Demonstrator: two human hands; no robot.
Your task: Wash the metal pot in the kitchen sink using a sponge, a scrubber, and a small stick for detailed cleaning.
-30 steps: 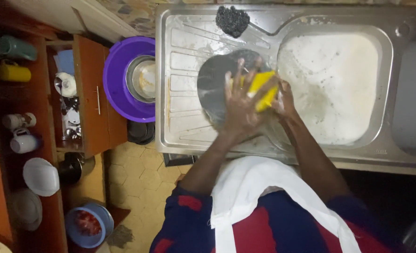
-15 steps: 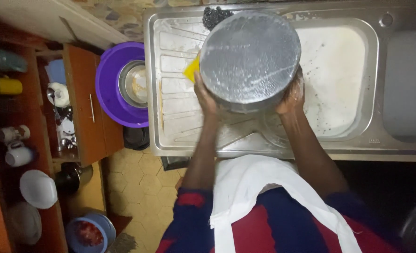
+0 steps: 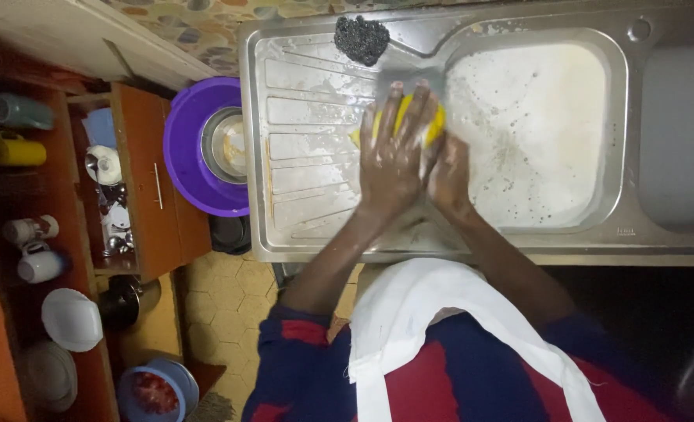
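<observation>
Left to right, we note a wooden shelf point(image 3: 140, 187) of cups and crockery, then a purple basin point(image 3: 187, 168) holding a metal bowl point(image 3: 228, 144), hard against the sink's left rim. On the ribbed steel draining board point(image 3: 300, 117), our left hand point(image 3: 392, 152) lies spread, fingers pressed over a yellow sponge point(image 3: 434, 129) near the basin edge. Our right hand point(image 3: 450, 176) sits just beside it; grip unclear. A black scourer point(image 3: 361, 37) rests above. The soapy sink basin point(image 3: 534, 133) lies open at right.
</observation>
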